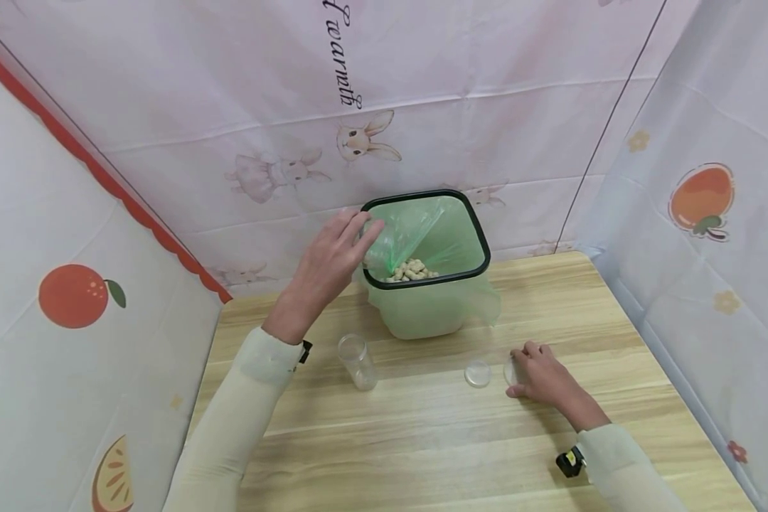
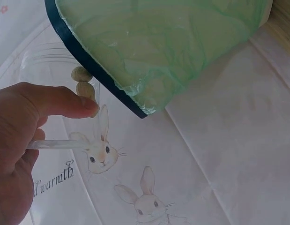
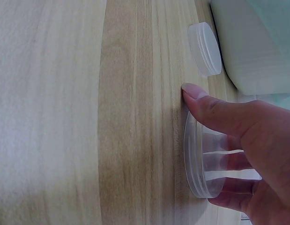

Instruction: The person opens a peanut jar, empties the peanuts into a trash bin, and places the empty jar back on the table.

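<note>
In the head view my left hand (image 1: 329, 259) grips a clear plastic jar (image 1: 379, 250), tilted at the left rim of a green-lined bin (image 1: 422, 323). Peanuts (image 1: 412, 270) lie inside the bin. The left wrist view shows a peanut (image 2: 85, 89) in the jar beside my finger. Over on the right of the wooden table, my right hand (image 1: 540, 375) holds a clear round lid (image 3: 196, 159) by its edge, thumb on one side and fingers on the other. A second, similar lid (image 1: 477, 373) lies flat just left of that hand.
Another clear jar (image 1: 357, 363) stands on the table (image 1: 409, 455) in front of the bin, without a lid. The bin has a black rim (image 1: 480, 238), and its bag hangs over the outside. Printed fabric (image 1: 262, 85) hangs behind and at both sides of the table.
</note>
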The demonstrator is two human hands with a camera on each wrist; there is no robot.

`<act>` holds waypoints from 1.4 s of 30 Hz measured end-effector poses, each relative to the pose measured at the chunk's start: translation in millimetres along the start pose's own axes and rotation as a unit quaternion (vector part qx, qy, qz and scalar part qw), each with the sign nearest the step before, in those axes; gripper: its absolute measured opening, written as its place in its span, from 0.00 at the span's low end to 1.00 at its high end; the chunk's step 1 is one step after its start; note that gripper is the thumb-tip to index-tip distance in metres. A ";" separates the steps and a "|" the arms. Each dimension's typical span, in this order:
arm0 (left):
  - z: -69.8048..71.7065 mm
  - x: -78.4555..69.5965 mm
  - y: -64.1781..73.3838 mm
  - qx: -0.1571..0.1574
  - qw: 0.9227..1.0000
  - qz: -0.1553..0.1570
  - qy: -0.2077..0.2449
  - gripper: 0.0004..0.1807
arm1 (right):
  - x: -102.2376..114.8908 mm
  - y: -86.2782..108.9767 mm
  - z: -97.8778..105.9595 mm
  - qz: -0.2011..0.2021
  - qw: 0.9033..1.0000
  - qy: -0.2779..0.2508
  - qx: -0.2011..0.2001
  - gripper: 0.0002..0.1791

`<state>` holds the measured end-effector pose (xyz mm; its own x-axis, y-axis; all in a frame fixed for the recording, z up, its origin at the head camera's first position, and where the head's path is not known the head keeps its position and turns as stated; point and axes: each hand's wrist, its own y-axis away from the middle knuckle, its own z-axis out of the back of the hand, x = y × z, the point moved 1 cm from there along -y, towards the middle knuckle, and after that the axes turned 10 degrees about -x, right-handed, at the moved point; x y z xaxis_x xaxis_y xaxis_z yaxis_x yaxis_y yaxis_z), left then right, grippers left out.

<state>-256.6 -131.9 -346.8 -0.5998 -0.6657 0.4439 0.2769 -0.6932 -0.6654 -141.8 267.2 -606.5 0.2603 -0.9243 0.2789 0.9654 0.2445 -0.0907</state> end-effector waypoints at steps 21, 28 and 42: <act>-1.0 -3.4 -3.5 0.033 0.998 -0.042 -0.033 0.27 | 1.9 0.4 3.2 0.004 1.000 0.003 -0.005 0.45; 1.1 -4.3 -5.2 0.035 0.997 -0.055 -0.035 0.29 | 0.9 0.2 1.8 0.002 1.000 0.000 -0.001 0.46; 2.3 -9.1 -11.1 0.026 0.996 -0.073 -0.054 0.27 | 0.7 -0.5 0.7 -0.005 1.000 -0.001 0.007 0.45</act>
<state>-252.5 -118.8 -342.1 -0.5530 -0.5813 0.5969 0.2331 -0.7957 -0.5590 -142.1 266.6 -605.7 0.2515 -0.9262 0.2810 0.9679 0.2404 -0.0738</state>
